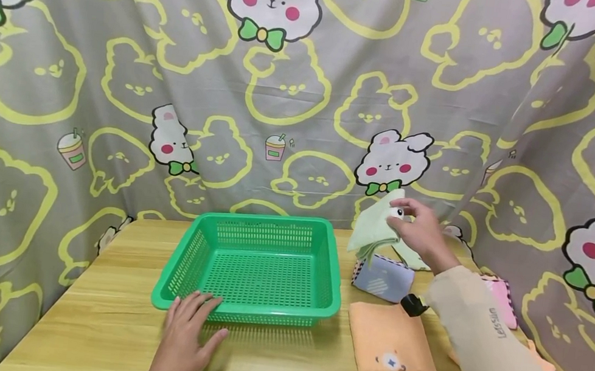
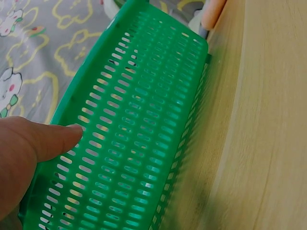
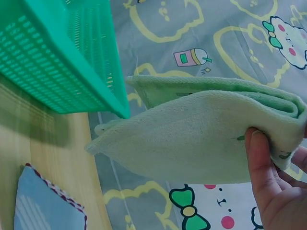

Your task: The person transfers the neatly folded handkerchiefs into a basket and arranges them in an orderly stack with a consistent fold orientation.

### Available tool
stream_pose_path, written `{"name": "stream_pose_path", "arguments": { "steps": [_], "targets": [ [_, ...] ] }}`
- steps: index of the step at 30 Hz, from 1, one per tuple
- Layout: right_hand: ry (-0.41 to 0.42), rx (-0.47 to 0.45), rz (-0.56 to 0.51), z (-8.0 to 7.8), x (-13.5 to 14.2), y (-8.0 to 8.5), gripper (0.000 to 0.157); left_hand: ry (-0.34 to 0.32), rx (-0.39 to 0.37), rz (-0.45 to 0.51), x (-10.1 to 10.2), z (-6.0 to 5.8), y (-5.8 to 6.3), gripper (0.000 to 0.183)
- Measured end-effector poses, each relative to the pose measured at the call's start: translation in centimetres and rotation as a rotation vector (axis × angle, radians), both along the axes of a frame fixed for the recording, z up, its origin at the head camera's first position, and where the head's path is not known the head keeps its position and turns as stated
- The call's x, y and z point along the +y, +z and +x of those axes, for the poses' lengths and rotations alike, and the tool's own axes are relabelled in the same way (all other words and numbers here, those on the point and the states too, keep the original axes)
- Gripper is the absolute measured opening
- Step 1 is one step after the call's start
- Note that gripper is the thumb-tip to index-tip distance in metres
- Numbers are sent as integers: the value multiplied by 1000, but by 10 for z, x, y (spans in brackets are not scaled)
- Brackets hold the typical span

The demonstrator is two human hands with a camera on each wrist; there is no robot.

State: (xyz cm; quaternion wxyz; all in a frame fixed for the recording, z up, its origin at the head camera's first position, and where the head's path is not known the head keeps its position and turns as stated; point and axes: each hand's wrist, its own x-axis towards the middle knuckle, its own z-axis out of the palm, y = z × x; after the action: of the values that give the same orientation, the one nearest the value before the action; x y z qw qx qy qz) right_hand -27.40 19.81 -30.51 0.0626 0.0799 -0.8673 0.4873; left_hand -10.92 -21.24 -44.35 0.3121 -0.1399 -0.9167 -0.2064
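My right hand (image 1: 421,230) pinches a folded pale green towel (image 1: 375,225) at its edge, raised above the table at the back right. In the right wrist view the towel (image 3: 187,139) hangs in folded layers, with thumb and fingers at one end. A green plastic basket (image 1: 244,312) with slotted walls stands in the middle, its floor bare. My left hand (image 1: 185,335) rests on the near rim of the basket, fingers over the edge. From the left wrist, the thumb (image 2: 57,139) overlaps the basket's outer wall and the other fingers are hidden.
Right of the basket lie a folded blue towel (image 1: 383,279) and an orange towel (image 1: 392,346) with a bear face. Another pale green towel (image 1: 413,258) is behind. Farther right are a pink towel (image 1: 502,300) and an orange cloth (image 1: 541,365). A patterned curtain (image 1: 295,106) encloses the wooden table (image 1: 94,321).
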Motion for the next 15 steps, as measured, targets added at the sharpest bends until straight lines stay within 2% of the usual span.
{"name": "stream_pose_path", "arguments": {
  "steps": [15],
  "targets": [
    [27, 68, -56, -4, -24, 8, 38, -1, -2, -2, -3, 2, 1, 58]
  ]
}}
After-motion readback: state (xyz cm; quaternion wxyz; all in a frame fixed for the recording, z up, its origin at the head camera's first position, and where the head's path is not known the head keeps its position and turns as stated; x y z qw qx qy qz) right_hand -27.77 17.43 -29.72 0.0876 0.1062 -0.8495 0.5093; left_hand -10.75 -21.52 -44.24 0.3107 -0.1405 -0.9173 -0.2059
